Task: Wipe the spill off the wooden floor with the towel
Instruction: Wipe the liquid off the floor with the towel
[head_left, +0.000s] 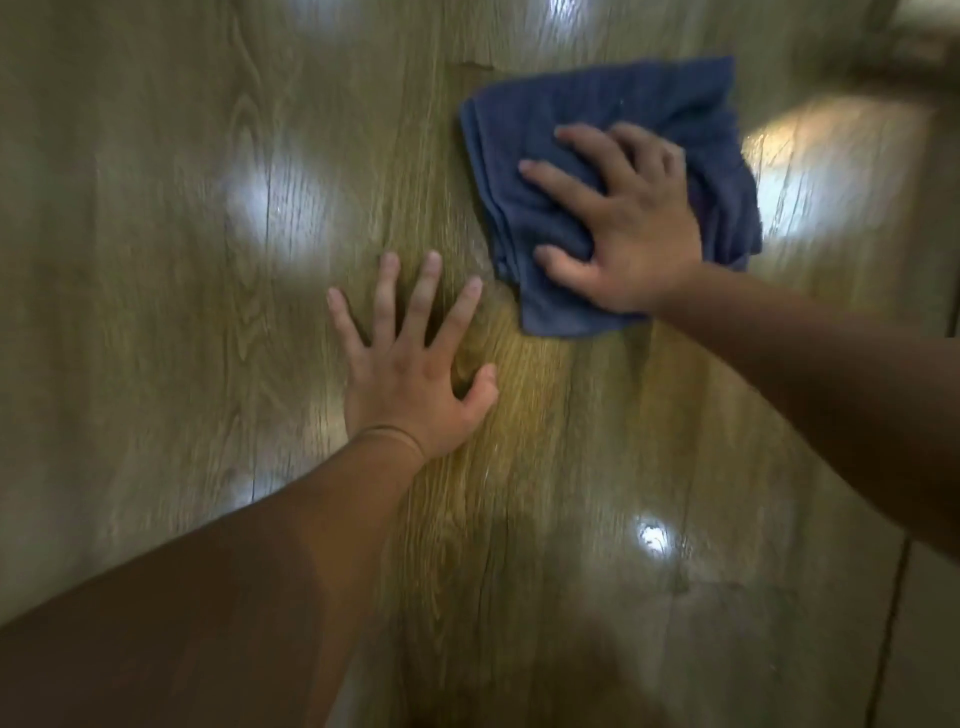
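A folded blue towel (613, 114) lies flat on the wooden floor (156, 260) at the upper right. My right hand (628, 228) presses down on the towel's near half, fingers spread and bunching the cloth. My left hand (410, 374) rests flat on the bare floor just below and left of the towel, fingers apart, holding nothing. A thin band circles the left wrist. No distinct spill shows in the blurred picture; a shinier streak (498, 457) runs beneath the towel.
Bright light reflections (280, 208) dot the glossy planks. At the right edge a dark seam (893, 613) runs between the wood and a paler surface. A blurred pale object (924, 47) sits in the top right corner.
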